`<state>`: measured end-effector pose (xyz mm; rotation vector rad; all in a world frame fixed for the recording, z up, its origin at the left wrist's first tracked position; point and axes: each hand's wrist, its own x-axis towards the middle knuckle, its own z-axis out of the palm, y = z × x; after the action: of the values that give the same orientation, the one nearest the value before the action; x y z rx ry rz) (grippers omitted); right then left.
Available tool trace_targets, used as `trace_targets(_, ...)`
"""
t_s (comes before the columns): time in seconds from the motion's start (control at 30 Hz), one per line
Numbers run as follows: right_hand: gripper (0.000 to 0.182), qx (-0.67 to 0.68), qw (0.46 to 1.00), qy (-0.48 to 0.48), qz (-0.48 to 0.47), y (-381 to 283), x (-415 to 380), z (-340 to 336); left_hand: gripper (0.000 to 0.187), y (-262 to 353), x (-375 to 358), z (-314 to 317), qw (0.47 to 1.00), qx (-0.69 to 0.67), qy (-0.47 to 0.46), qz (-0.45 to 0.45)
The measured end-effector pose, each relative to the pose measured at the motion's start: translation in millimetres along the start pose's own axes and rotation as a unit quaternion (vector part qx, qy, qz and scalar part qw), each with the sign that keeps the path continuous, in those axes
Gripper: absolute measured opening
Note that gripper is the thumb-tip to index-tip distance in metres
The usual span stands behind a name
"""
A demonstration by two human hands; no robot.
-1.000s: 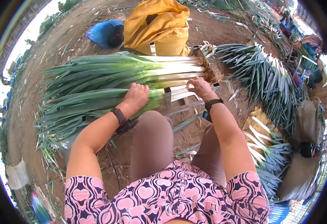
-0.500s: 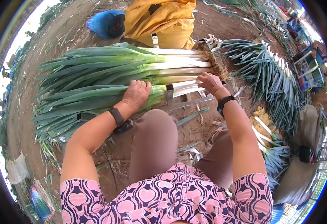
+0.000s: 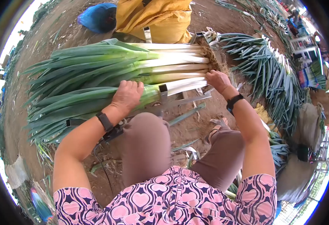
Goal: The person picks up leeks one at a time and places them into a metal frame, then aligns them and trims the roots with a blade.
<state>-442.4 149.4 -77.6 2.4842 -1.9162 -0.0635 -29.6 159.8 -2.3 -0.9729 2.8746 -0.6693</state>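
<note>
A thick row of leeks (image 3: 93, 62) lies sideways in a metal frame (image 3: 163, 93) in front of my knees. Their green leaves point left, and the white stems end in brown roots on the right. My left hand (image 3: 128, 96) is closed over the nearest leeks, where green turns pale, with its fingers curled on top. At the other end, my right hand (image 3: 219, 80) has its bent fingers closed at the root ends of the nearest white stems. Its fingertips are partly hidden. Dark bands circle both wrists.
Behind the leeks stand a yellow sack (image 3: 155, 22) and a blue bag (image 3: 97, 17). More leeks (image 3: 260, 63) lie piled on the soil at the right. Loose leaves (image 3: 187, 113) and a dark cable (image 3: 105, 168) lie near my legs.
My right hand has shifted right along the white stems to their root ends. My left hand stays on the leeks, slightly further left. The whole view has shifted a little.
</note>
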Motion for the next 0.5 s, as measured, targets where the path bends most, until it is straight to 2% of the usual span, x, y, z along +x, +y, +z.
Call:
trace_targets(0.07, 0.018, 0.059, 0.997, -0.016, 0.036, -1.1, 5.2, -3.7, 0.032, 0.8, 1.0, -1.5, 0.999, -0.006, 0.052, 0.006)
trace_targets(0.17, 0.023, 0.054, 0.989, -0.116, 0.072, -7.9, 17.8, -14.5, 0.033, 0.6, 0.2, 3.2, 0.999, 0.008, 0.044, 0.004)
trace_targets(0.2, 0.025, 0.061, 0.987, -0.116, 0.089, -11.9, 17.0, -20.5, 0.033, 0.5, 1.4, 3.7, 0.999, 0.008, 0.047, 0.005)
trace_targets(0.27, 0.022, 0.063, 0.992, -0.094, 0.061, 1.2, 14.9, -19.4, 0.034, 0.5, -0.8, 5.8, 0.999, 0.008, 0.046, 0.005)
trace_targets(0.3, 0.021, 0.067, 0.993, -0.085, 0.046, 8.6, 15.2, -11.2, 0.045, 1.4, -1.9, 8.3, 1.000, 0.002, 0.017, 0.002)
trace_targets(0.33, 0.020, 0.131, 0.979, -0.096, 0.123, 14.6, 21.6, 6.5, 0.057, 1.6, -1.3, 11.1, 1.000, -0.002, -0.012, 0.001)
trace_targets(0.37, 0.020, 0.107, 0.981, -0.108, 0.118, 11.0, 26.2, 5.1, 0.070, -0.4, 0.7, 11.2, 0.999, -0.003, -0.038, -0.001)
trace_targets(0.43, 0.020, 0.056, 0.983, -0.131, 0.115, 8.0, 28.5, -1.2, 0.055, -2.0, 1.9, 8.0, 1.000, -0.023, 0.002, 0.008)
trace_targets(0.47, 0.022, 0.171, 0.957, -0.127, 0.196, 9.2, 29.0, -3.0, 0.048, -2.3, 3.3, 6.6, 0.999, -0.034, 0.024, 0.012)
trace_targets(0.5, 0.022, 0.122, 0.970, -0.128, 0.168, 9.8, 31.0, -4.3, 0.051, -3.0, 3.9, 7.9, 0.999, -0.027, 0.031, 0.012)
